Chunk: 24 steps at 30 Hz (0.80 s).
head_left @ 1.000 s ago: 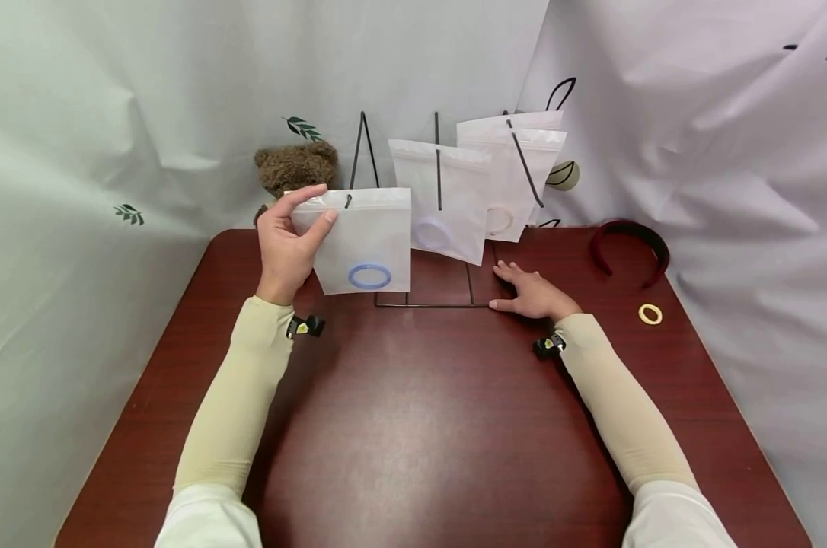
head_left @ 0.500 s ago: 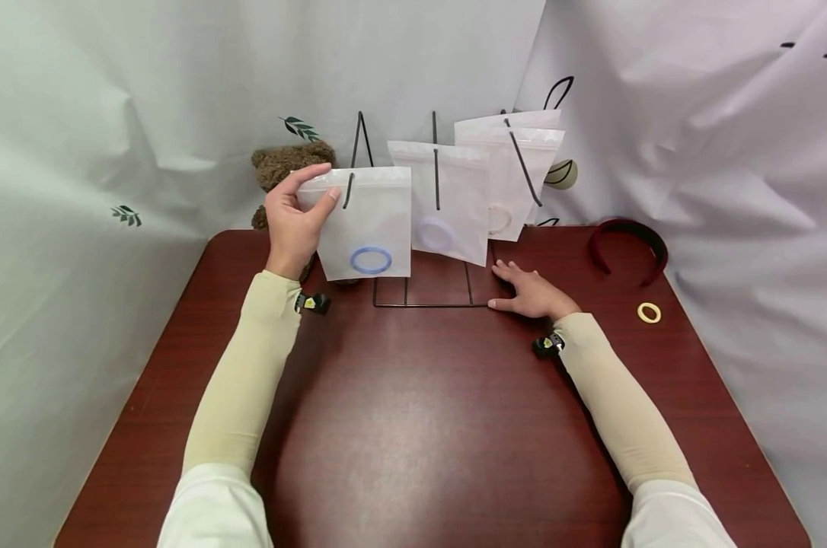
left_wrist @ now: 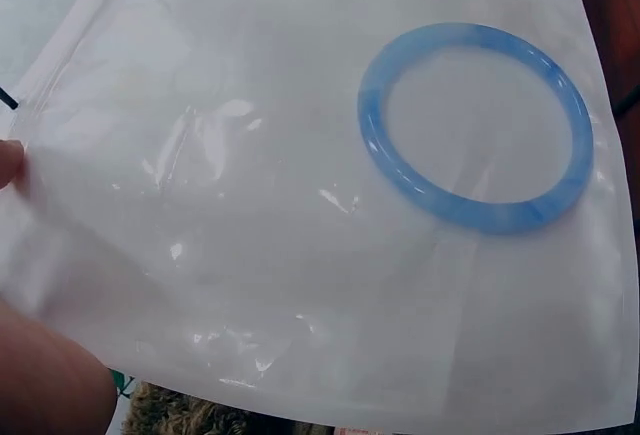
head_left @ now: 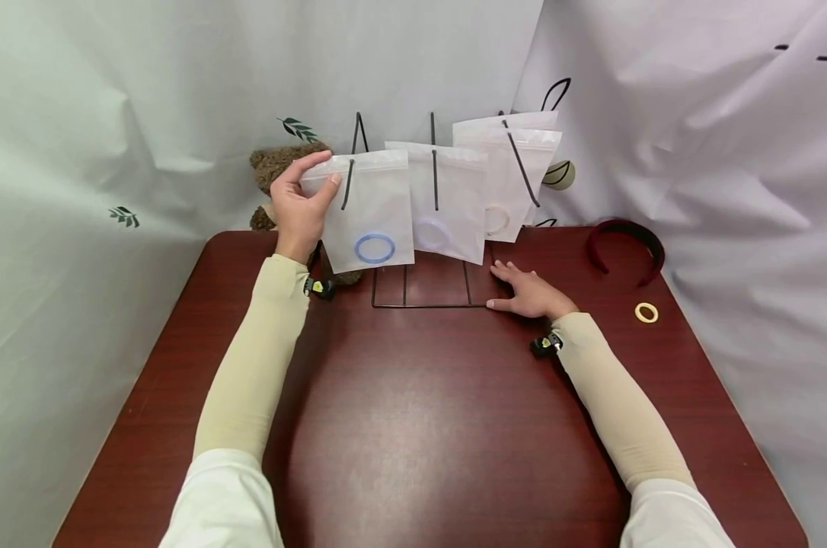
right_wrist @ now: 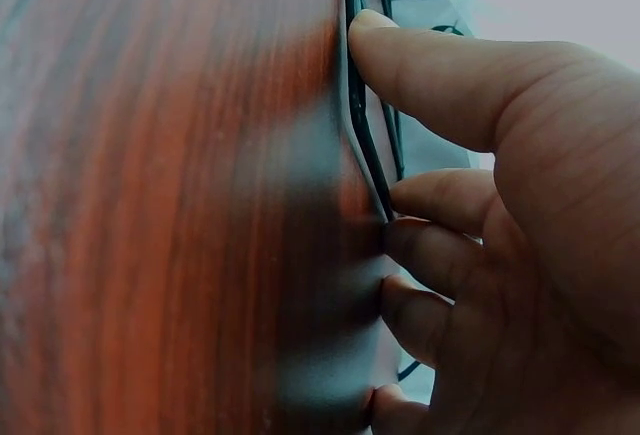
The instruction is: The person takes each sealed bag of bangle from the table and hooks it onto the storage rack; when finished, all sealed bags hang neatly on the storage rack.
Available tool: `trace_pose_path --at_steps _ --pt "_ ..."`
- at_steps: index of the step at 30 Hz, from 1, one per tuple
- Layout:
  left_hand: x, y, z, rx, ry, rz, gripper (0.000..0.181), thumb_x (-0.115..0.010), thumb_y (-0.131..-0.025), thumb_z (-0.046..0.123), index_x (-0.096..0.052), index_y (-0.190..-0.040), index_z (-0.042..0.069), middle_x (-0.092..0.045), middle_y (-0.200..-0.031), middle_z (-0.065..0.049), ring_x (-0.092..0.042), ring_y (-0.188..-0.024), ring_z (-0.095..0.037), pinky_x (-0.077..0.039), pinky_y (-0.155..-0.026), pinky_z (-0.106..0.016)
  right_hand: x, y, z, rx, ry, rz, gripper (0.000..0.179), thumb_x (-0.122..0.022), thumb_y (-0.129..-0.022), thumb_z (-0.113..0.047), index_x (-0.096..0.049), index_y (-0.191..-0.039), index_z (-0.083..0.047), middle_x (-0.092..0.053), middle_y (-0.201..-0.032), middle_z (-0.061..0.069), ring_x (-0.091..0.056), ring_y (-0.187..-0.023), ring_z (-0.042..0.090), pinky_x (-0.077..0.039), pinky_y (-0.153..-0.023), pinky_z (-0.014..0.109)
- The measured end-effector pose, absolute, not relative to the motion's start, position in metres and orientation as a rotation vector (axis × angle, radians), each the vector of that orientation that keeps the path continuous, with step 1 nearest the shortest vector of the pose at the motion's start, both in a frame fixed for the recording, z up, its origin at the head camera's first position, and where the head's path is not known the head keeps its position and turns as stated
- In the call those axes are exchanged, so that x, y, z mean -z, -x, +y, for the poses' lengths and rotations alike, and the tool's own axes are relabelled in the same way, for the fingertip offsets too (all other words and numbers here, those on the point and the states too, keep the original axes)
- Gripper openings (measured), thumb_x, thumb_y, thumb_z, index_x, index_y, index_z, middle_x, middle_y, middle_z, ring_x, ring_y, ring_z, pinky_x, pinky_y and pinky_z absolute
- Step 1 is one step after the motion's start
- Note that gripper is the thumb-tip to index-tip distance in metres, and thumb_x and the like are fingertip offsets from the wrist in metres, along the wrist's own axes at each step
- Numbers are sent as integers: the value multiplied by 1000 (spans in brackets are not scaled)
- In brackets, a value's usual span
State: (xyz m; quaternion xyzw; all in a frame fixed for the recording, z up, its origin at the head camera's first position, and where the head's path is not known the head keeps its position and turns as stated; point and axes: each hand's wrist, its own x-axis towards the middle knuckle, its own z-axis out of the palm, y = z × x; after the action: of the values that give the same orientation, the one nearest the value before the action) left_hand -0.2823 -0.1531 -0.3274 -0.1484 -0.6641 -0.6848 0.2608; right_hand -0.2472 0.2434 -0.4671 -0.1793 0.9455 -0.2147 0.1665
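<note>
My left hand [head_left: 300,213] pinches the upper left edge of a white translucent zip bag [head_left: 379,199] between thumb and fingers. A blue bangle [left_wrist: 500,217] lies low inside that bag. The left prong of a black wire display rack [head_left: 427,306] passes through the bag's top. On the rack's middle prong hangs another bag [head_left: 458,194] with a pale lilac ring, and on the right prong hang overlapping bags [head_left: 512,164], the front one with a pale ring. My right hand [head_left: 531,294] rests on the rack's base at its front right corner, thumb against the rod [right_wrist: 355,75].
A brown teddy bear [head_left: 266,166] sits behind the left hand, partly hidden by it. To the right, a dark red headband [head_left: 626,226] and a yellow ring [head_left: 638,313] lie on the reddish wooden table [head_left: 413,426]. White curtains [head_left: 180,99] enclose the table.
My left hand has lifted the bag with the blue bangle and moved it back along the left prong, so more of the prong shows in front. My right hand has stayed on the rack base.
</note>
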Motion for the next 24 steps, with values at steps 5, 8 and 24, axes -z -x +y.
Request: trace_pose_path --at_steps 5,8,24 --pt "334 289 -151 1873 391 -1757 29 -76 -87 5 -76 -116 11 -69 -124 -13 -67 -88 -10 -52 -76 -23 466 245 244 624 497 2687 86 -69 -93 -45 -29 -159 -10 -18 -169 14 -10 -157 37 -9 -121 67" --pt "339 293 -152 1866 383 -1734 30 -76 -86 4 -76 -115 10 -69 -124 -15 -67 -91 -10 -53 -80 -24 466 244 244 627 497 2687 86 -69 -92 -46 -29 -159 -10 -19 -168 13 -11 -157 37 -9 -121 68" --pt "341 285 -160 1887 471 -1666 31 -75 -86 1 -74 -117 3 -73 -116 -8 -65 -88 -13 -52 -77 -22 465 245 245 622 491 2722 82 -68 -93 -47 -33 -157 -9 -23 -167 14 -15 -156 38 -16 -122 63"
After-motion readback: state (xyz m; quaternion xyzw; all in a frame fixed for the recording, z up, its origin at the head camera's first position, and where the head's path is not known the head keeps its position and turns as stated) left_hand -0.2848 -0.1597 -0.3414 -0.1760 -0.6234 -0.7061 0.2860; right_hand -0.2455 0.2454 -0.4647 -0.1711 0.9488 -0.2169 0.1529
